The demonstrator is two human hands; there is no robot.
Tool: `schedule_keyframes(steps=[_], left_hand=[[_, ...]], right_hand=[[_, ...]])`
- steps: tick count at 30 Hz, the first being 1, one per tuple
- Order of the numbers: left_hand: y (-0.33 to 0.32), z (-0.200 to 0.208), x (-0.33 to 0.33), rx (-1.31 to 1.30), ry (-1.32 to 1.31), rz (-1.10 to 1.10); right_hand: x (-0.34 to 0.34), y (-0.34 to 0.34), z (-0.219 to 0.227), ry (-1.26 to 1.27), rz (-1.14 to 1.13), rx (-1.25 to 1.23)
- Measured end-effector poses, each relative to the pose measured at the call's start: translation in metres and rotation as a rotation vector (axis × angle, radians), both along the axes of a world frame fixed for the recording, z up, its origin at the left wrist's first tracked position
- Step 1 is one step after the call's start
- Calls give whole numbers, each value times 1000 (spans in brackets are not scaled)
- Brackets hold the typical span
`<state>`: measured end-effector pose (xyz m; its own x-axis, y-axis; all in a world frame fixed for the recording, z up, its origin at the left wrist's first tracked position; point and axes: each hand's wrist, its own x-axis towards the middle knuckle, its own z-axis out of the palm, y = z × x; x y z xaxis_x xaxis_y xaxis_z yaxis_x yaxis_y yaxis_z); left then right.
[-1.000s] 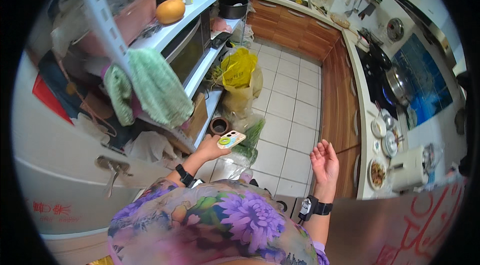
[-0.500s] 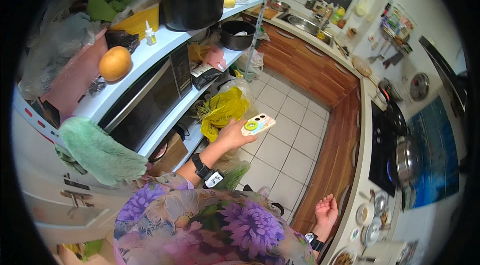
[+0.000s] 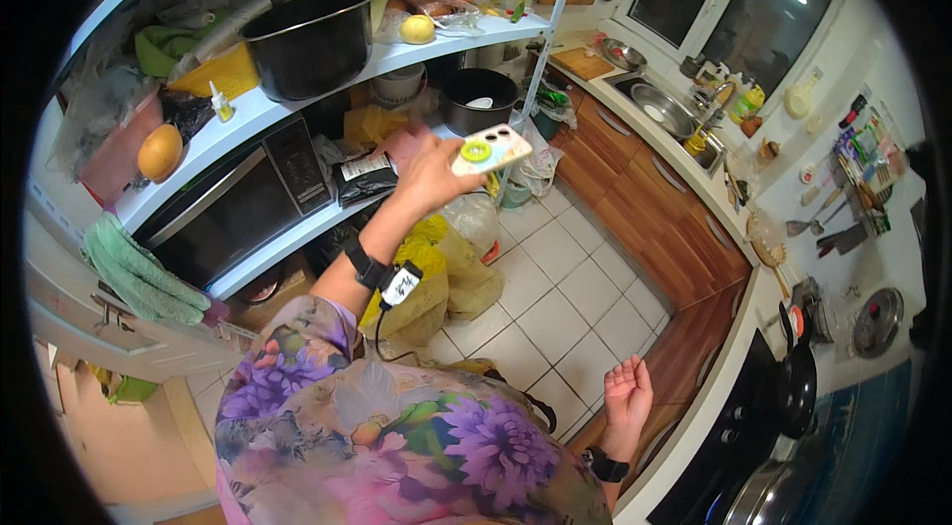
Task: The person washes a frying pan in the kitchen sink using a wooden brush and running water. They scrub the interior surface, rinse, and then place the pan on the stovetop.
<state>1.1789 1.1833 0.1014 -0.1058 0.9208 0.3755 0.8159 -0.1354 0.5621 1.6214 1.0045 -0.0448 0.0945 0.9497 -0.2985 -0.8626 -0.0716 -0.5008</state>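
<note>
In my left hand point(image 3: 432, 176) is a smartphone point(image 3: 511, 150) in a pale patterned case with a green ring grip, its camera side up. The fingers are closed round its left end, in front of the shelf rack. A black pot point(image 3: 464, 107) with something white inside stands on the middle shelf just behind the phone. My right hand point(image 3: 627, 396) hangs palm up beside the wooden cabinets, with its fingers loosely bent and apart and nothing in it.
To the left, the shelf rack holds a large black pot point(image 3: 309, 44), a round orange fruit point(image 3: 160, 153) and a microwave point(image 3: 238, 200). Yellow bags point(image 3: 436, 277) stand below. A sink point(image 3: 662, 111) and a black stove point(image 3: 719, 436) line the counter at right.
My left hand has raised the phone away from me, up to the level of the black pot. The view has shifted forward. My right hand stays low on the right.
</note>
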Motion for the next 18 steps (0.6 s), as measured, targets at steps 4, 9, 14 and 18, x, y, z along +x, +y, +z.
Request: schedule_keyframes(steps=[4, 9, 14, 18], left_hand=[[66, 28, 10, 103, 10, 160], [159, 46, 22, 190, 75, 332], [251, 61, 26, 292, 140, 464], [311, 76, 27, 136, 219, 565]], right_hand=[[21, 40, -2, -53, -7, -118], [76, 95, -22, -16, -37, -140], [110, 204, -32, -19, 30, -65], [116, 302, -28, -11, 50, -128]])
